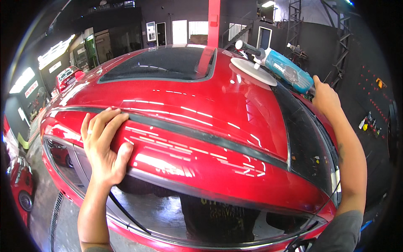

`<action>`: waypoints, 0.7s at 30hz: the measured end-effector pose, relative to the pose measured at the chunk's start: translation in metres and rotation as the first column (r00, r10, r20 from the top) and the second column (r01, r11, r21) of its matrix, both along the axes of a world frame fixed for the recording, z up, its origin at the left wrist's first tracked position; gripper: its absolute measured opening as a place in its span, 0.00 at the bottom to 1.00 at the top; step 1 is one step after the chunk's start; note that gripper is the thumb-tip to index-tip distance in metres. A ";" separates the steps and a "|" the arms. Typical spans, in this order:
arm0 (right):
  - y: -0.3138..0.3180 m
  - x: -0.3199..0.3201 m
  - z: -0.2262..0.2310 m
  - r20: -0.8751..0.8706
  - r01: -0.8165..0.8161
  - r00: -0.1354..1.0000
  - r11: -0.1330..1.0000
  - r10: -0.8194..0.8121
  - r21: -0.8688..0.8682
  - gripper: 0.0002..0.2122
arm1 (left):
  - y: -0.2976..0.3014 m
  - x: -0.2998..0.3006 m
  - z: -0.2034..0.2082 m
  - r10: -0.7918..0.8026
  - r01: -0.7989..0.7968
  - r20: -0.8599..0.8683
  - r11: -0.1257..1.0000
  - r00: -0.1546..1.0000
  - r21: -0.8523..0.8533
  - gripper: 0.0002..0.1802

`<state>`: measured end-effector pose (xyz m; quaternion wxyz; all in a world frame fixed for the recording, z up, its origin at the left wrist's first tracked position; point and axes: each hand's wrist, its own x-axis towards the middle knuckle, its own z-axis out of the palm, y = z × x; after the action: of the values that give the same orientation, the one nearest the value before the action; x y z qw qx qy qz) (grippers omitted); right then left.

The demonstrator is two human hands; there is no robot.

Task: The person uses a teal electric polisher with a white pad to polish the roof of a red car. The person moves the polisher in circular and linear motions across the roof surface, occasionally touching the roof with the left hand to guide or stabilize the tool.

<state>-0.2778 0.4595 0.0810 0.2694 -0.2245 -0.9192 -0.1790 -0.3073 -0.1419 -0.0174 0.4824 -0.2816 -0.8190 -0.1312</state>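
Note:
My right hand (pixel 325 98) is wrapped round the rear end of a teal power polisher (pixel 287 69). The polisher's broad white pad (pixel 252 73) is tilted at the front right of a glossy red car roof (pixel 189 98); whether it touches the paint I cannot tell. A side handle with a white end juts from the tool's head, and no hand is on it. My left hand (pixel 104 145) lies open on the near roof edge, its fingertips across a dark trim strip (pixel 201 134) and a ring on one finger.
A dark sunroof (pixel 159 65) is set in the roof, and the windshield (pixel 302 122) slopes away at right. A black cable (pixel 128 216) hangs along the near side window. Another red car (pixel 21 185) and a floor grate (pixel 55 214) lie to the left. Bottles (pixel 369 124) hang on the right wall.

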 end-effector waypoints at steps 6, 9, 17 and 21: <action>-0.037 0.132 -0.028 -0.028 0.018 0.999 0.999 -0.019 -0.039 0.35 | -0.004 0.016 -0.004 0.056 -0.056 0.017 0.998 0.998 -0.012 0.35; -0.053 0.188 -0.039 -0.035 0.040 0.998 0.997 -0.042 -0.072 0.36 | -0.007 0.020 -0.007 0.062 -0.062 0.002 0.998 0.998 -0.011 0.30; -0.093 0.274 -0.064 -0.082 0.082 0.992 0.986 -0.095 -0.148 0.33 | -0.001 0.020 -0.013 0.052 -0.052 -0.015 0.999 0.999 -0.003 0.26; -0.110 0.295 -0.070 -0.095 0.107 0.988 0.980 -0.124 -0.165 0.33 | -0.011 0.024 -0.013 0.071 -0.071 -0.014 0.997 0.997 -0.009 0.25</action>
<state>0.0174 0.3491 0.0115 0.2877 -0.3073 -0.9006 -0.1083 -0.2837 -0.1526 -0.0304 0.4912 -0.2554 -0.8257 -0.1080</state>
